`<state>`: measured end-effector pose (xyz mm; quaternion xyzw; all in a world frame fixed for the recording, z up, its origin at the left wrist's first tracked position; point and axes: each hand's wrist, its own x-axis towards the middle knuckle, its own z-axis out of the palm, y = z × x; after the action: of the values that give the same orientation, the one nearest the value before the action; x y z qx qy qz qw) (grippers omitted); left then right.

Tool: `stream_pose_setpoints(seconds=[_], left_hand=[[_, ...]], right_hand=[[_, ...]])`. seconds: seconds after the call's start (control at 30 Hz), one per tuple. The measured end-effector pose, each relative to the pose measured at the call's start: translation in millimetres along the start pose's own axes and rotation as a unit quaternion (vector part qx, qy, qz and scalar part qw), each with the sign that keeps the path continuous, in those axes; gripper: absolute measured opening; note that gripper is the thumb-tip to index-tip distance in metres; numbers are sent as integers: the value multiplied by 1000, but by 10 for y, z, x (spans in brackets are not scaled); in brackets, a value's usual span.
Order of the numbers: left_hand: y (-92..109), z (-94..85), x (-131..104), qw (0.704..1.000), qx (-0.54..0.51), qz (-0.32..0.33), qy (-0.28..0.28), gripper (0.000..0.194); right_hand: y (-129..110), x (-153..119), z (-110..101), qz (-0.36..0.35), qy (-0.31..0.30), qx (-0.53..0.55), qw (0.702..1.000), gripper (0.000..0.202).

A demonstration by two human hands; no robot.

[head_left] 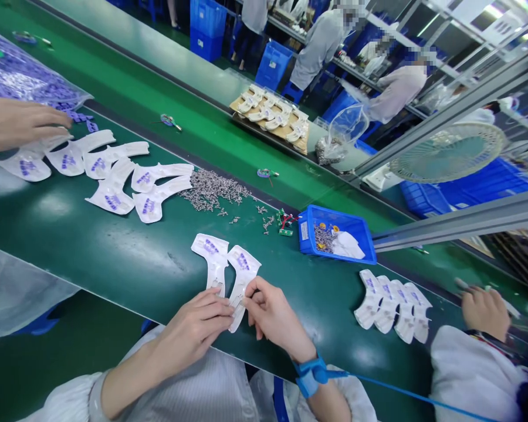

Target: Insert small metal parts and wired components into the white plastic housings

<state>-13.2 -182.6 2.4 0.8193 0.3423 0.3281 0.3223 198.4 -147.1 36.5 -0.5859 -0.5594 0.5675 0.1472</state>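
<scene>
Two curved white plastic shells with purple pieces inside lie side by side before me: a left shell point(212, 258) and a right shell point(243, 266). My left hand point(198, 322) is closed over their lower ends, its fingertips reaching the right shell. At the right shell's narrow part, my right hand point(270, 308) pinches with thumb and forefinger; whatever is between them is too small or hidden to make out. A blue wrist strap point(311, 375) with a cord circles my right wrist. Beyond the shells lies a loose heap of small metal parts point(215, 190).
More white shells point(147, 202) lie left, near another person's hand point(24, 124). A blue bin point(338, 234) holds small parts. To the right is a row of shells point(391, 305) and another person's hand point(486, 310). Small wired parts sit on the green conveyor belt point(211, 138).
</scene>
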Motion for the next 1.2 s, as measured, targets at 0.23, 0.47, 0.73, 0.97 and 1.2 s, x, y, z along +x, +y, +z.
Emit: stream_pose_setpoints(seconds=[0.23,0.47,0.73,0.97,1.2], left_hand=[[24,-100,-19,997,-27,57,-42,36],[-326,-557,631,994,66,-3,90,26],[-1164,-623,1682,972,222,-43,60,43],[-1334,-603,1583,977,206,-29,49,36],[-1315,-777,1238,973,212,-44,84,36]], right_hand=[[-413,690,-537,-211,200,-250,923,14],[-671,1622,-563,-175,228,-454,843,44],[-512,1325,-637,-219,183,-446,849,38],[-533,1288,-684,-251,187,-370,875,28],[-715,1585,-491,-276,159,-367,874,32]])
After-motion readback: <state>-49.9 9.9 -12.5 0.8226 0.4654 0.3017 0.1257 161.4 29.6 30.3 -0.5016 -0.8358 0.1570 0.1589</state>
